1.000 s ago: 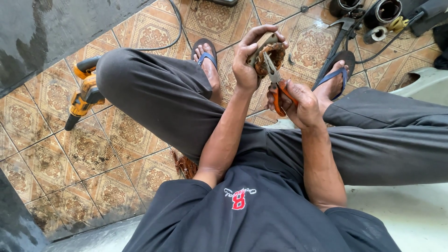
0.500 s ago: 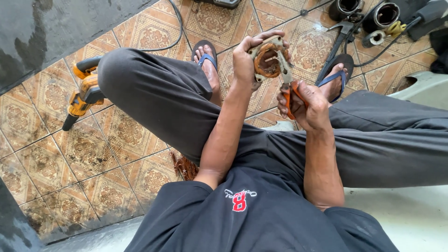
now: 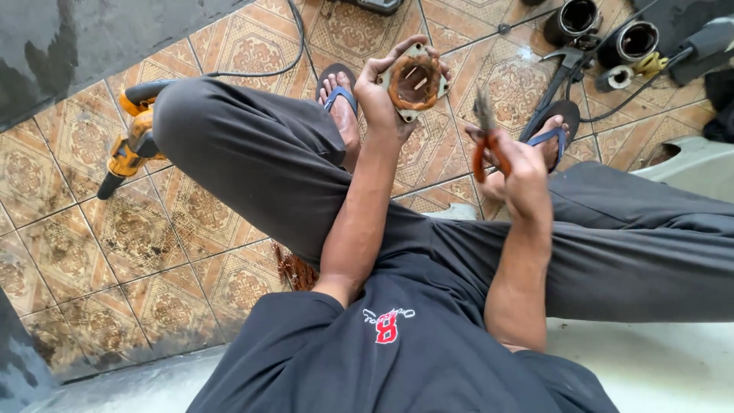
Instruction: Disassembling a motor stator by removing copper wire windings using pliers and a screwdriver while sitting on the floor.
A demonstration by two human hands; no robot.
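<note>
My left hand [image 3: 384,90] holds up a rusty round metal part [image 3: 414,82] with a pale flange, its hollow face turned toward me. My right hand [image 3: 520,170] grips orange-handled pliers [image 3: 484,140] with the jaws pointing up, a short way to the right of the part and apart from it. I sit with dark grey trousers; both feet wear blue flip-flops on the patterned tile floor [image 3: 153,229].
A yellow and black cordless drill [image 3: 131,147] lies on the tiles by my left knee. At the top right lie two dark tube pieces [image 3: 604,30], a hand tool [image 3: 556,67], cables and small fittings. A black cable [image 3: 284,63] runs along the top.
The pliers have come away from the rusty part and moved down to the right. My left hand has turned the part so its hollow face shows.
</note>
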